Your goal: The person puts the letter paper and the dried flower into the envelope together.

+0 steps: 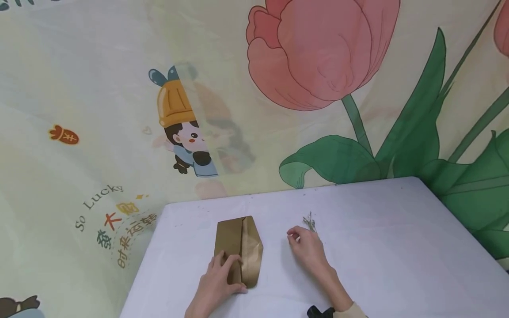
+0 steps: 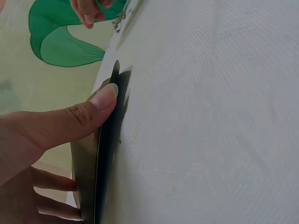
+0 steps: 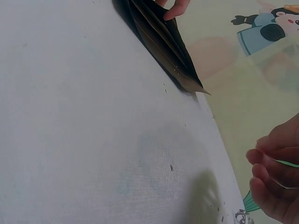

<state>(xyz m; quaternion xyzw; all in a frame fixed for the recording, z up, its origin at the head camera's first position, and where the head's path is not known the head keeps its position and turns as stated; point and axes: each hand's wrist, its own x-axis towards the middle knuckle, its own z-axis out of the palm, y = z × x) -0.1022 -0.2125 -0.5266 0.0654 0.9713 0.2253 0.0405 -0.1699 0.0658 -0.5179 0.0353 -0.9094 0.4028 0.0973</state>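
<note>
A gold paper envelope [image 1: 229,240] lies on the white table, its flap [image 1: 251,254] spread toward the right. My left hand [image 1: 218,276] holds the envelope near its lower end, the thumb at the near edge and the fingers on the top face. In the right wrist view the envelope's mouth [image 3: 161,37] gapes a little. Right of the envelope, my right hand [image 1: 308,249] hovers above the table with loosely curled fingers; nothing shows between them. Just beyond that hand lies a small sprig of dried flowers [image 1: 309,221], its lower part hidden by the hand.
A white cloth covers the table [image 1: 377,256], with small dark crumbs scattered on it. Behind the table's far edge hangs a printed backdrop [image 1: 238,145] with tulips and cartoon figures. A black wrist device [image 1: 320,312] sits by the right sleeve.
</note>
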